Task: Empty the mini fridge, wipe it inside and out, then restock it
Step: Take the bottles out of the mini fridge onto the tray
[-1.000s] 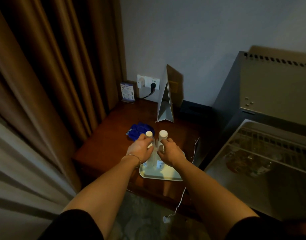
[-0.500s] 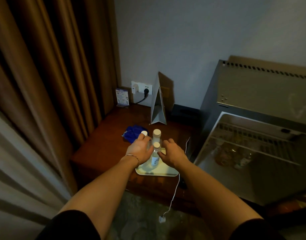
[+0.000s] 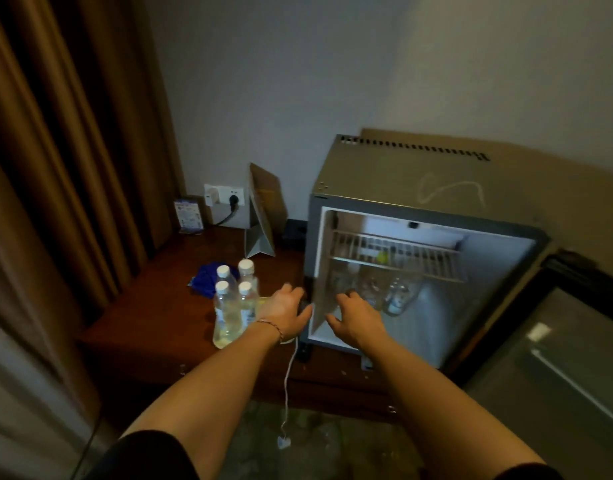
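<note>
Cloth [image 3: 205, 279]: blue, crumpled on the table [image 3: 149, 317], just behind the bottles. Soft and light; it should gather in one hand.

Bottles [image 3: 233, 299]: four clear, white-capped, standing upright together on a pale tray [image 3: 225, 342] at the table's right end. These are judged already removed from the fridge.

Left hand [image 3: 283, 315]: held just right of the four bottles, fingers loosely spread and pointing toward the fridge, holding nothing.

Right hand [image 3: 354, 315]: at the fridge mouth, fingers spread and slightly bent, holding nothing. Whether the fingertips touch anything cannot be told.

Fridge [image 3: 402, 174]: open, standing right of the table. A wire shelf [image 3: 395, 252] crosses the upper interior. Below it, several more bottles [image 3: 397, 296] stand at the back, blurred; their count is unclear.

Handling, judged:
- Filled bottles are moderately heavy and rigid enough for a firm grip.
- Chilled plastic may be damp and slippery.
- Take hold around the body below the shoulder, not by the cap.
- Lift clear under the shelf to avoid knocking neighbours over.

Current step, judged: emptying, partly complete.
</note>
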Available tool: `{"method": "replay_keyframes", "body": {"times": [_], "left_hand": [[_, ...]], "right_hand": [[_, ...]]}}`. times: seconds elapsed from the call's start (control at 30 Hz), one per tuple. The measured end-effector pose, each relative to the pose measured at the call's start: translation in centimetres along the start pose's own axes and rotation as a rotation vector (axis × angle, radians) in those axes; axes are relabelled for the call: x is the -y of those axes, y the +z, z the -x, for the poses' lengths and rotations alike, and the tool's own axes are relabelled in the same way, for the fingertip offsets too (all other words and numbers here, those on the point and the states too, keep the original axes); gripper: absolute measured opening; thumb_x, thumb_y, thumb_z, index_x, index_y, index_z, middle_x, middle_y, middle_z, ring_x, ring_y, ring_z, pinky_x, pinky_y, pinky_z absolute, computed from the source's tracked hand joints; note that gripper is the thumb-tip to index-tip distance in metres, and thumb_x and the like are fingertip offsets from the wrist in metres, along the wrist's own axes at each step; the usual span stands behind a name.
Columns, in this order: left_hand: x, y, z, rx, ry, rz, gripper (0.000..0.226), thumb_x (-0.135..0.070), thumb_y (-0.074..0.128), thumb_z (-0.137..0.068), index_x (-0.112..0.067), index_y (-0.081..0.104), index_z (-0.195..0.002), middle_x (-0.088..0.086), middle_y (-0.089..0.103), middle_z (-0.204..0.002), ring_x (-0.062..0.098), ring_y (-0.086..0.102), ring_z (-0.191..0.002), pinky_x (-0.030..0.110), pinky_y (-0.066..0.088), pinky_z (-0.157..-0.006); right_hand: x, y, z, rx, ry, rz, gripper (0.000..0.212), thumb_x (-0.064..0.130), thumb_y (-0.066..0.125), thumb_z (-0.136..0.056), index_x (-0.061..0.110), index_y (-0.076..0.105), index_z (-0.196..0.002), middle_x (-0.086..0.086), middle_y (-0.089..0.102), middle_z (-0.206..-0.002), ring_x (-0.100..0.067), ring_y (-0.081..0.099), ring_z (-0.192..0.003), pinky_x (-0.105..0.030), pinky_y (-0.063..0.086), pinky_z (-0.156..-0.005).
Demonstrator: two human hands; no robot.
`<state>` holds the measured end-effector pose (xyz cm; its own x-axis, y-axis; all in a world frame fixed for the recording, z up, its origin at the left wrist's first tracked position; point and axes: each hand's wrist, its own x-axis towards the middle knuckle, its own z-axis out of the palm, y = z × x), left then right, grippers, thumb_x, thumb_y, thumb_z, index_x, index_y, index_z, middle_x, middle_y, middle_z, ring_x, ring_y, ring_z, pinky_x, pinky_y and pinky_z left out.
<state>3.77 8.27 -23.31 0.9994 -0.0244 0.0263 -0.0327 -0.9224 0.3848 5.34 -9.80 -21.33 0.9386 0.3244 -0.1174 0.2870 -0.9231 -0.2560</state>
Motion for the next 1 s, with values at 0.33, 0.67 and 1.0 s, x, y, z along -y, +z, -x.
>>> {"method": "replay_keyframes", "body": {"times": [0.33, 0.67, 1.0], "left_hand": [[-12.3, 3.9, 0.8, 0.083, 0.070, -0.044, 0.047, -0.046, 0.047, -0.099, -0.014, 0.047, -0.133, 0.008, 0.041, -0.131, 0.029, 0.052, -0.116, 0.046, 0.048, -0.093], [-12.9, 3.9, -3.4, 0.128, 0.025, -0.112, 0.052, -0.053, 0.045, -0.096, -0.018, 0.048, -0.136, 0.012, 0.051, -0.135, 0.032, 0.057, -0.114, 0.046, 0.052, -0.093], [-9.5, 7.2, -8.7, 0.094, -0.021, -0.054, 0.067, -0.053, 0.045, -0.097, -0.022, 0.022, -0.153, 0.008, 0.023, -0.154, 0.031, 0.048, -0.129, 0.044, 0.048, -0.099]], "right_hand": [[-11.7, -2.6, 6.0, -0.057, 0.122, -0.008, 0.051, 0.048, 0.052, -0.099, 0.016, 0.045, -0.139, -0.009, 0.042, -0.142, -0.030, 0.052, -0.120, -0.044, 0.051, -0.091], [-13.5, -3.2, 3.6, -0.093, 0.179, -0.038, 0.053, 0.048, 0.052, -0.098, 0.017, 0.045, -0.141, -0.009, 0.041, -0.142, -0.031, 0.052, -0.121, -0.045, 0.053, -0.090], [-15.1, -0.4, -3.5, -0.048, 0.215, -0.066, 0.062, 0.049, 0.051, -0.099, 0.019, 0.034, -0.151, -0.007, 0.028, -0.155, -0.031, 0.043, -0.134, -0.046, 0.048, -0.101]]}}
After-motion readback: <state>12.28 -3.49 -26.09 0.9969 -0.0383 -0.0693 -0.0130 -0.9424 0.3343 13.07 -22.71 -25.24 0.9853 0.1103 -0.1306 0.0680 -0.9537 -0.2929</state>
